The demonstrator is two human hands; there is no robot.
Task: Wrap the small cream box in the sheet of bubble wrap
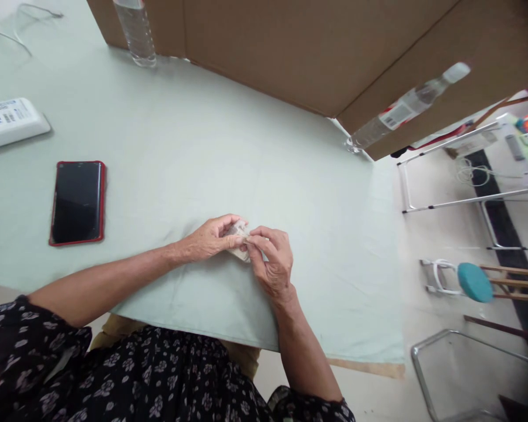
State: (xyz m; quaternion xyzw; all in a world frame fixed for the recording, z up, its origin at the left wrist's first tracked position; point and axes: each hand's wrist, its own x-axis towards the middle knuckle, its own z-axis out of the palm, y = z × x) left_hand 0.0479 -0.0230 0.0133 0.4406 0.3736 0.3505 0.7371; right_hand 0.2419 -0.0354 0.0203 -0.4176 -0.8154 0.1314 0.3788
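Observation:
A small pale, greyish-white bundle (240, 252) is between my two hands, low over the cloth-covered table (229, 158) near its front edge; what it is exactly is too small to tell. My left hand (212, 237) is wrapped round its left side, with the thumb lying across it. From the right, my right hand (273, 255) pinches at its upper right part with thumb and forefinger. The fingertips of both hands nearly meet there, and they hide part of the bundle.
A tablet with a red case (78, 202) and a white packet (13, 123) lie at the left. Behind stands a cardboard panel (264, 53) with plastic bottles (138, 35) (400, 111) against it. A teal stool (475, 282) and metal frames are on the right.

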